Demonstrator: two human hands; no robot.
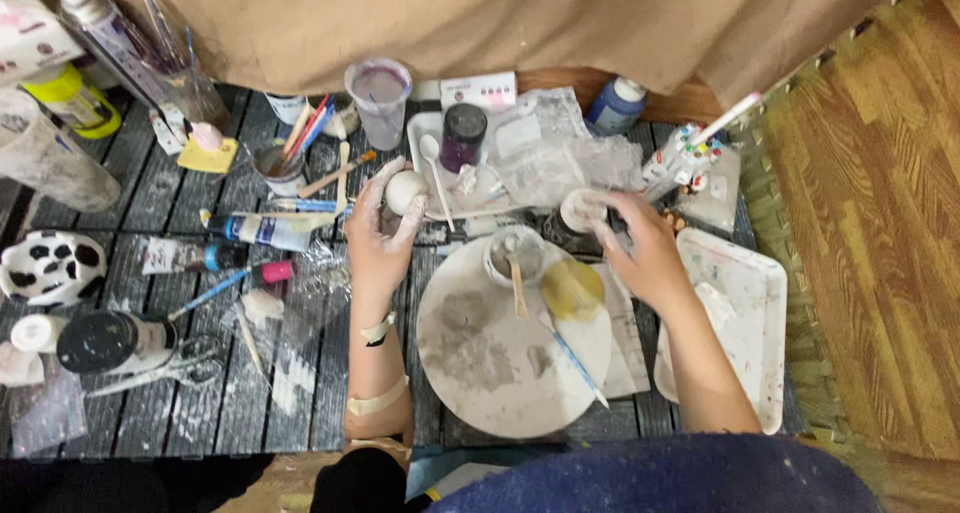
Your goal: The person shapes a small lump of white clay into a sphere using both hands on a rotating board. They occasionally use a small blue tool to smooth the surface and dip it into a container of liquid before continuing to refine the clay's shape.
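Bench [230,393]: dark slatted boards, paint-smeared, carrying everything below.

Round turntable [500,343]: pale, clay-streaked disc sitting just ahead of the person, between the two forearms; a blue-handled brush [575,358] is lying across its right part.

White tray [745,313]: resting at the right edge of the bench, just outside the right forearm.

Yellow sponge [572,290]: lying on the turntable's far right rim, just beside the right hand.

Small cup [516,256]: standing at the turntable's far edge with a wooden stick leaning in it, between the hands.

Left hand [378,235]: curling around a white clay ball [405,191], fingers wrapping it from the left and below, holding it above the bench beyond the turntable.

Right hand [645,253]: fingertips pinching the round white lid [581,211] of a small jar, which is standing just beyond the cup.
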